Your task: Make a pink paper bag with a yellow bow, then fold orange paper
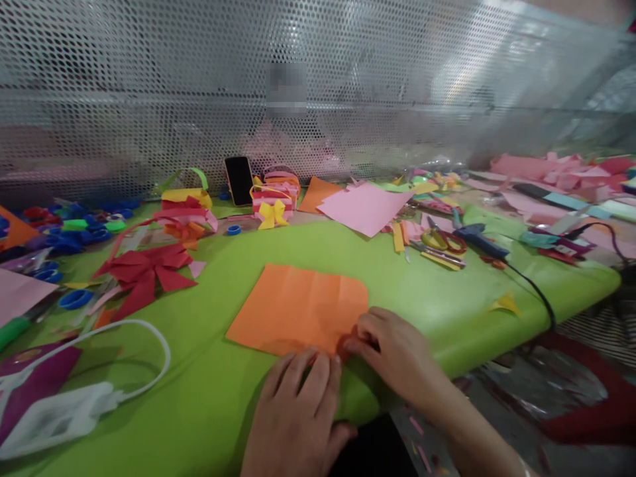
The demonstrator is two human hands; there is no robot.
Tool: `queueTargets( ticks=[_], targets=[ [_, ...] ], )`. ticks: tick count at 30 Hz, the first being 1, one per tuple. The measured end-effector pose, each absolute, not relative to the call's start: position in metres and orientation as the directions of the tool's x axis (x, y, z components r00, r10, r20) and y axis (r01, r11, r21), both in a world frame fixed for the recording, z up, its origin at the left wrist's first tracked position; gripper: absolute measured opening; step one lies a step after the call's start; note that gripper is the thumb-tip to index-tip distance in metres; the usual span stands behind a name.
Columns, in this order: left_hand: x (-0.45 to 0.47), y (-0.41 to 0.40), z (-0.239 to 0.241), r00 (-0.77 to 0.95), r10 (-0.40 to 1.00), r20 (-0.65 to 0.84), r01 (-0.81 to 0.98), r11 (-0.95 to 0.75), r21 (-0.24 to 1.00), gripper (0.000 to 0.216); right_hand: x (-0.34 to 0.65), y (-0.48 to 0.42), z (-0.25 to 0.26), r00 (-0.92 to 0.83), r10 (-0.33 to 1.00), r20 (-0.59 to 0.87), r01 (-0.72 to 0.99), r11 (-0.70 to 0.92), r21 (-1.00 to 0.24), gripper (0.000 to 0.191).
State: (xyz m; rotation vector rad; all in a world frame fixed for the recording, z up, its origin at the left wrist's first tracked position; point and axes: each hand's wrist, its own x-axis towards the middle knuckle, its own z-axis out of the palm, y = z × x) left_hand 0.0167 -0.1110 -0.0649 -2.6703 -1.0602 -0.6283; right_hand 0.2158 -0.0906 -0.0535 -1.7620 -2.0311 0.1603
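Observation:
An orange paper sheet [298, 306] with fold creases lies on the green table cover [308, 245] in front of me. My left hand [298, 411] lies flat, fingers together and stretched out, with the fingertips pressing on the sheet's near edge. My right hand [392, 351] is curled, fingers pinching the sheet's near right corner.
A red paper bow [144, 273], small paper baskets [273, 195], a black phone [239, 180] and a pink sheet [365, 207] lie further back. Scissors [442, 240] and a glue gun [479, 240] with a black cable sit at right. A white cable and charger [64, 411] lie at left.

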Motion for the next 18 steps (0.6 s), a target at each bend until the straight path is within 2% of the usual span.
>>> queueTargets(
  ticks=[2,5,7,9,11,13,16,18],
  targets=[
    [0.015,-0.114,-0.065,0.652,0.605,0.458,0.69,-0.723,-0.027,0.047,0.222,-0.089,-0.056,-0.047,0.967,0.25,0.938,0.129,-0.323,0.026],
    [0.017,-0.121,-0.067,0.612,0.65,0.45,0.73,-0.684,-0.005,0.048,0.237,-0.089,-0.057,0.023,0.923,0.384,0.961,0.085,-0.262,0.019],
    [0.022,-0.126,-0.069,0.58,0.694,0.428,0.764,-0.645,0.01,0.05,0.236,-0.094,-0.055,-0.071,0.88,0.47,0.92,0.24,-0.311,0.017],
    [0.03,-0.128,-0.072,0.572,0.716,0.4,0.779,-0.627,0.007,0.048,0.223,-0.102,-0.053,-0.238,0.833,0.499,0.81,0.454,-0.371,0.031],
    [0.037,-0.129,-0.073,0.584,0.703,0.406,0.774,-0.632,-0.02,0.04,0.208,-0.108,-0.052,-0.349,0.81,0.472,0.741,0.547,-0.391,0.042],
    [0.039,-0.128,-0.07,0.623,0.636,0.455,0.732,-0.68,-0.052,0.038,0.2,-0.111,-0.055,-0.357,0.83,0.429,0.773,0.52,-0.363,0.044],
    [0.025,-0.125,-0.056,0.685,0.505,0.524,0.612,-0.79,-0.038,0.039,0.206,-0.104,-0.063,-0.314,0.855,0.414,0.862,0.439,-0.253,0.047],
    [0.006,-0.121,-0.044,0.693,0.506,0.514,0.602,-0.798,-0.028,0.039,0.218,-0.093,-0.066,-0.324,0.855,0.405,0.894,0.417,-0.166,0.054]
  ],
)
